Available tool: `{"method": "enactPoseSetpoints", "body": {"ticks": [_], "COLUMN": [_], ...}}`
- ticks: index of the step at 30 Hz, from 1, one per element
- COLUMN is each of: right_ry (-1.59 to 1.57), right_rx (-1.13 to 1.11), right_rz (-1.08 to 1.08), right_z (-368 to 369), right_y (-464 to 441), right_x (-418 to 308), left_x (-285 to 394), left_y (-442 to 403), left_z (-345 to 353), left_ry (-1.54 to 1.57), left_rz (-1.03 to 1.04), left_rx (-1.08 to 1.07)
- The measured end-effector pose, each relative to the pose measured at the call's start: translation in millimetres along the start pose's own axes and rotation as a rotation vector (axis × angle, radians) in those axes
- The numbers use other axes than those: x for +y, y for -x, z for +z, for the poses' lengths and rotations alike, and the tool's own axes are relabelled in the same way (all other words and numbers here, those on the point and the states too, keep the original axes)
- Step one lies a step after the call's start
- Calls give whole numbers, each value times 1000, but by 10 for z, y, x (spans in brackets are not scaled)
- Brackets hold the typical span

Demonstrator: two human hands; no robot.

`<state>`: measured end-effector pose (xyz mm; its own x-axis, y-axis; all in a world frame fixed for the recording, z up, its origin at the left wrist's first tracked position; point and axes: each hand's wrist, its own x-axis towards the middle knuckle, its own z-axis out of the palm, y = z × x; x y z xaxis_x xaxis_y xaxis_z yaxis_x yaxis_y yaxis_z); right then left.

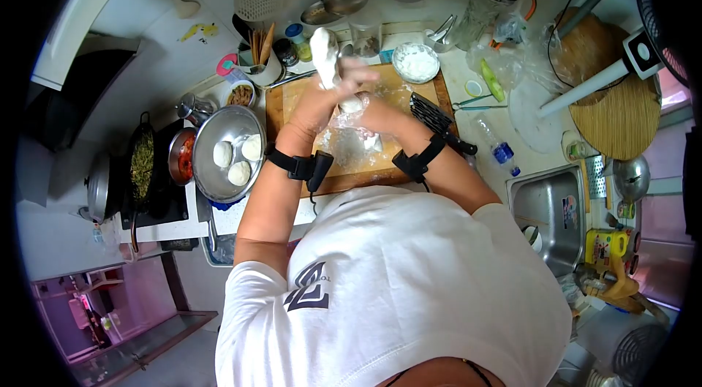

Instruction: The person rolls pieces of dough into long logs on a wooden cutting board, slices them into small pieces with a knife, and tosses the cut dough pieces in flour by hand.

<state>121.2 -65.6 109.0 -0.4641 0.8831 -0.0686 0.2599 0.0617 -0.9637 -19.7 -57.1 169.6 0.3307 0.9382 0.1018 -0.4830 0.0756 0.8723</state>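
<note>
Left hand (319, 104), upper centre of frame: looks clasped about a length of dough (324, 50), one end standing up past the fist. The fingers in that area are blurred, so the exact hold is uncertain. Right hand (377, 115), just beside it: against a white lump (352, 104) between the hands. Pinching or merely touching, cannot tell; nor whether lump and dough are one piece. Both hands are over the board (333, 181), which is floured, with a dough scrap (373, 143) lying on it below the right hand.

Risks (judgement):
- Dough could tear unevenly or slide out of the left hand; cause, a loose hold on floured skin.
- Raised end is near the containers at the rear of the board; an upward swing could knock one.
- Knife (431, 113) lies at the board's right edge, close to the right forearm. A careless sweep rightward could meet it.
- Steel bowl (248, 118), left of the board and holding three dough balls (238, 173), is close to the left forearm; an elbow swing could jolt it.

Surroundings: flour bowl (417, 63) at the board's upper right corner, with the right hand and knife below it. Utensil pot (261, 71) upper left. Pan (141, 167) of greens far left, beyond the steel bowl, which stands in the way. Bottle (502, 155) and sink (564, 215) to the right.
</note>
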Motion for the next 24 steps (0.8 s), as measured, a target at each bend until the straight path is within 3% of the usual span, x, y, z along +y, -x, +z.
{"method": "enactPoseSetpoints", "body": {"ticks": [2, 4, 6, 8, 10, 12, 13, 15, 22, 24], "right_ry": [-51, -427, -464, -284, -466, -92, -93, -30, 48, -153], "right_rx": [-76, -176, -122, -123, -59, 9, 15, 213, 134, -61], "right_rz": [82, 108, -21, 70, 9, 244, 244, -50, 35, 194], "right_z": [-75, -12, 24, 60, 142, 117, 149, 250, 130, 47], "right_y": [86, 48, 53, -9, 46, 40, 34, 57, 149, 209], "right_x": [-171, 83, 238, 356, 288, 193, 245, 362, 305, 231], "left_x": [-162, -170, -123, -102, -114, -111, -110, -94, -48, 14], "left_y": [10, 15, 7, 4, -21, -28, -41, -49, -71, -79], "left_z": [-231, -237, -193, -60, -83, -93, -89, -49, -43, 19], "left_ry": [-214, -208, -20, 64, 112, 139, 170, 170, 112, 70], "left_rz": [-119, -160, -137, -55, -51, -63, -73, -69, -33, 65], "left_rx": [-275, -202, -103, -26, 28, 65, 98, 155, 160, 243]}}
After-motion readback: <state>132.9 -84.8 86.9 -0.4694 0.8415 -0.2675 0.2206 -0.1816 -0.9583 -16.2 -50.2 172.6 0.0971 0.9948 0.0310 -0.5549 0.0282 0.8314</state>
